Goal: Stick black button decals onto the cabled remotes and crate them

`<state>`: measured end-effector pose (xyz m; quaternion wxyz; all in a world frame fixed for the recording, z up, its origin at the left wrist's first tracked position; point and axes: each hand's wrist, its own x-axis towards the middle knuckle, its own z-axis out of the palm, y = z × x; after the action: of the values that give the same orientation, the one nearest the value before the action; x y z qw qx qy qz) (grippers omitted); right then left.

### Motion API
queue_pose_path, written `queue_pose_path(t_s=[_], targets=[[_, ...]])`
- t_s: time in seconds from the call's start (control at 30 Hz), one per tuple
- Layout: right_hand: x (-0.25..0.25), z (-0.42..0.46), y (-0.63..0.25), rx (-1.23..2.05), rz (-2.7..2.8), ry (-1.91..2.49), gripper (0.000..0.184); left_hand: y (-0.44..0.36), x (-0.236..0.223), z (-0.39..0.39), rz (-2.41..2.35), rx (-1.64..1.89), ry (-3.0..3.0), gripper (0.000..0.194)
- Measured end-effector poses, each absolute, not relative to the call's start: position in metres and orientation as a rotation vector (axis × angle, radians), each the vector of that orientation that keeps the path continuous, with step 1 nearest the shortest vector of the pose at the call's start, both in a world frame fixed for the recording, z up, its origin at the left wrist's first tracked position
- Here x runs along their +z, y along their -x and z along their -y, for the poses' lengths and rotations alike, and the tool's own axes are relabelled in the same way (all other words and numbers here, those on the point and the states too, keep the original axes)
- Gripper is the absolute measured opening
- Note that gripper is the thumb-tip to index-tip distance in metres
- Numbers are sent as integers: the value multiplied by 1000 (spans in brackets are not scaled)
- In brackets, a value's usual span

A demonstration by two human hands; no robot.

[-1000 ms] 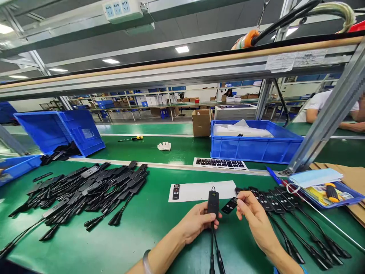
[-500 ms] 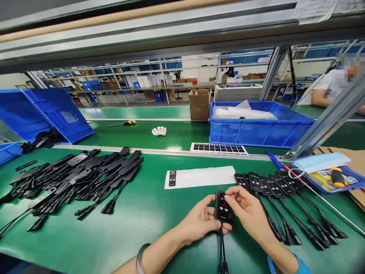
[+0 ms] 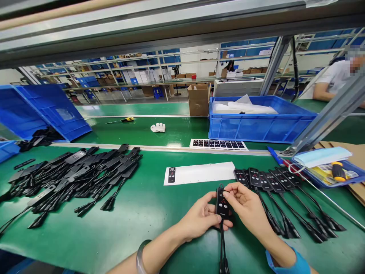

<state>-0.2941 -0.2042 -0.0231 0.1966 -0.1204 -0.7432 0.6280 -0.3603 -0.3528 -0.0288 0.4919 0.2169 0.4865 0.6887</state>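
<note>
A small black control box (image 3: 222, 205) with printed buttons and two cables hanging from its lower end is held upright over the bench. My left hand (image 3: 201, 217) grips it from the left, thumb near the bottom and fingers behind. With thumb and forefinger, my right hand (image 3: 245, 203) pinches the box's upper right edge. Behind it lies a white backing sheet (image 3: 203, 174) with one black label (image 3: 171, 175) at its left end. To the right, several labelled control boxes (image 3: 265, 182) lie in a row, cables toward me.
A heap of black cabled boxes (image 3: 76, 175) covers the bench's left. Behind are a label strip (image 3: 218, 144), a blue bin (image 3: 256, 125), a carton (image 3: 199, 101), a screwdriver (image 3: 127, 119) and a white glove (image 3: 158, 128). A metal post (image 3: 327, 102) and a tray (image 3: 352, 177) stand right.
The view has shifted slightly, so the bench items sit a little higher. Both hands keep their hold on the control box, with hardly any movement of the right fingers along its edge.
</note>
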Motion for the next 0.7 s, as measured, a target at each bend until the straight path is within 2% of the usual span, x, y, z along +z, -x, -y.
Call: queue_pose_path(t_s=[0.5,0.7], targets=[[-29,204,294,1695,2120,399,25,357,-32,352,-1252,1649,-558,52],[-35,196,296,1433,2253,414,33,359,-31,352,-1209,1676,-538,46]])
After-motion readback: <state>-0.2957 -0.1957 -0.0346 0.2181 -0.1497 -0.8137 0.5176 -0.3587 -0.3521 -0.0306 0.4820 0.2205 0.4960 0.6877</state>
